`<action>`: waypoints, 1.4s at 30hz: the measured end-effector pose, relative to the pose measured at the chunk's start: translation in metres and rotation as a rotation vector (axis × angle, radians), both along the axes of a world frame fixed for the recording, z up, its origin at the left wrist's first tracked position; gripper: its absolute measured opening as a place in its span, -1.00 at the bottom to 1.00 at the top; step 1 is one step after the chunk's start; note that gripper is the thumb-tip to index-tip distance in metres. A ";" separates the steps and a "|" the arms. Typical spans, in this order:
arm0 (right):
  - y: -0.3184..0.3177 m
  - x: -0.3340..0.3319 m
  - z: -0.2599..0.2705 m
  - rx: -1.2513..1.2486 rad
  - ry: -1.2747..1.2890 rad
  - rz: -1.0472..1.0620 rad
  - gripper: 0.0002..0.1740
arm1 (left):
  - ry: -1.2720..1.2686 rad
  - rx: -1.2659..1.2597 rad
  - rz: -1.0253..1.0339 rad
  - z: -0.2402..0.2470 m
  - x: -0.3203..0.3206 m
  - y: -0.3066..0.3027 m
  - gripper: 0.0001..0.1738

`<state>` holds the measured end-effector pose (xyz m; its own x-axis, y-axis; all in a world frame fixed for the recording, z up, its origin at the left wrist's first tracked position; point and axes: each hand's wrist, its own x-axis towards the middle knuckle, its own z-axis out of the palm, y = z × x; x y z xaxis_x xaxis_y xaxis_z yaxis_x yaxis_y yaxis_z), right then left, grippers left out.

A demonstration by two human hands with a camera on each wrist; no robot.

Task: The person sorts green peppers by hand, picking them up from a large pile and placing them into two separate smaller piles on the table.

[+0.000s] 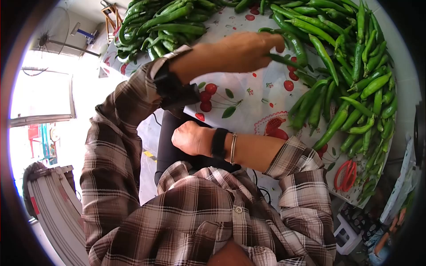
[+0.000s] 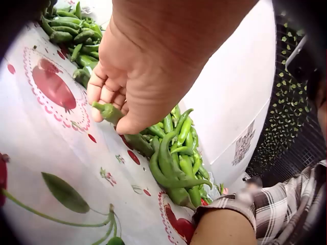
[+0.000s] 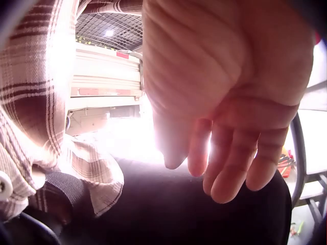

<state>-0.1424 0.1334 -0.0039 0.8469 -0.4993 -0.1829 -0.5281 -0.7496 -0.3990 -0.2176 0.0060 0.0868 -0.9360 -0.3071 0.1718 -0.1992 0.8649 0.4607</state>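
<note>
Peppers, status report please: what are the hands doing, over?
Left hand pinches a green pepper. Right hand idle over lap, empty. Pepper piles crowd the tablecloth around it.

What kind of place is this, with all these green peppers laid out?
Likely a home or small produce-prep spot: heaps of green peppers on a cherry-print tablecloth, a standing fan by a bright opening, the left hand pinching one pepper.

No text can be read. In the left wrist view, right of centre, a sticker (image 2: 244, 145) on the white panel (image 2: 230, 92), to the right of the green peppers (image 2: 176, 158), carries dark print and a code-like block, which we find too small to read. The tablecloth (image 1: 255, 106) shows printed fruit pictures only.
</note>
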 end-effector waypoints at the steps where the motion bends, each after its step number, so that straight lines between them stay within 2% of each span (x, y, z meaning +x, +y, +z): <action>1: -0.001 0.002 -0.001 0.007 0.001 0.004 -0.82 | 0.089 -0.031 0.008 0.007 0.007 -0.002 -0.72; 5: -0.003 0.004 -0.006 -0.016 -0.028 0.027 -0.85 | 0.019 0.090 0.161 0.030 0.041 -0.003 -0.70; 8: -0.001 0.001 -0.004 -0.126 -0.187 -0.018 -0.85 | 0.189 0.266 0.216 0.032 0.069 0.003 -0.76; 9: 0.000 -0.001 -0.004 -0.105 -0.189 -0.053 -0.85 | 0.227 0.298 0.269 0.034 0.078 0.005 -0.77; 11: -0.002 -0.002 0.000 -0.022 -0.234 -0.035 -0.83 | 0.150 0.490 0.293 0.059 0.098 0.019 -0.80; 13: -0.004 -0.004 0.006 0.039 -0.263 -0.033 -0.82 | 0.133 0.492 0.325 0.058 0.112 0.021 -0.80; 15: -0.005 -0.006 0.013 0.102 -0.289 -0.040 -0.80 | 0.227 0.546 0.339 0.054 0.121 0.025 -0.81; 16: -0.006 -0.007 0.018 0.186 -0.311 -0.064 -0.79 | 0.286 0.615 0.270 0.051 0.126 0.022 -0.80; 19: -0.012 -0.007 0.021 0.324 -0.373 -0.105 -0.78 | 0.265 0.720 0.303 0.050 0.139 0.021 -0.76; 20: -0.015 -0.009 0.026 0.467 -0.467 -0.131 -0.77 | 0.339 0.721 0.296 0.053 0.139 0.024 -0.67; 21: -0.018 -0.010 0.029 0.611 -0.558 -0.159 -0.75 | 0.351 0.719 0.296 0.056 0.141 0.026 -0.67; 22: -0.021 -0.009 0.034 0.709 -0.588 -0.198 -0.73 | 0.407 0.661 0.282 0.060 0.143 0.028 -0.65; 23: -0.024 -0.012 0.040 0.705 -0.578 -0.199 -0.73 | 0.461 0.605 0.267 0.062 0.144 0.029 -0.63; 25: -0.033 -0.023 0.052 1.038 -0.628 -0.305 -0.72 | 0.489 0.661 0.255 0.062 0.146 0.025 -0.64; 27: -0.039 -0.028 0.054 1.057 -0.693 -0.311 -0.70 | 0.513 0.714 0.235 0.061 0.151 0.018 -0.65; 29: -0.041 -0.035 0.060 1.196 -0.870 -0.406 -0.70 | 0.477 0.779 0.267 0.064 0.154 0.015 -0.70; 30: -0.043 -0.036 0.059 1.227 -0.908 -0.402 -0.69 | 0.540 0.809 0.370 0.062 0.152 0.020 -0.73; 31: -0.043 -0.042 0.064 1.207 -0.910 -0.421 -0.69 | 0.545 0.808 0.344 0.062 0.150 0.015 -0.73; 33: -0.039 -0.054 0.073 1.298 -1.036 -0.425 -0.69 | 0.538 0.307 0.365 0.054 0.152 0.003 -0.74; 34: -0.039 -0.063 0.072 1.266 -1.067 -0.470 -0.71 | 0.543 0.252 0.355 0.053 0.152 -0.001 -0.73; 35: -0.039 -0.074 0.070 1.258 -1.064 -0.481 -0.71 | 0.551 0.255 0.345 0.052 0.148 0.000 -0.73; 37: -0.038 -0.098 0.069 1.212 -1.245 -0.582 -0.72 | 0.626 0.189 0.440 0.054 0.140 0.005 -0.79; 38: -0.036 -0.106 0.069 1.189 -1.364 -0.578 -0.72 | 0.592 0.281 0.455 0.052 0.139 0.004 -0.73; 41: -0.019 -0.123 0.082 1.075 -1.415 -0.685 -0.72 | 0.609 0.430 0.353 0.046 0.119 0.002 -0.72; 42: -0.010 -0.125 0.093 1.044 -1.389 -0.702 -0.73 | 0.552 0.423 0.398 0.047 0.111 0.003 -0.73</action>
<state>-0.2678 0.1232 0.0887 0.3567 -0.9326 -0.0545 0.4687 0.2291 -0.8531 -0.1063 0.0091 0.1334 -0.5561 -0.7429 0.3727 -0.1036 0.5069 0.8558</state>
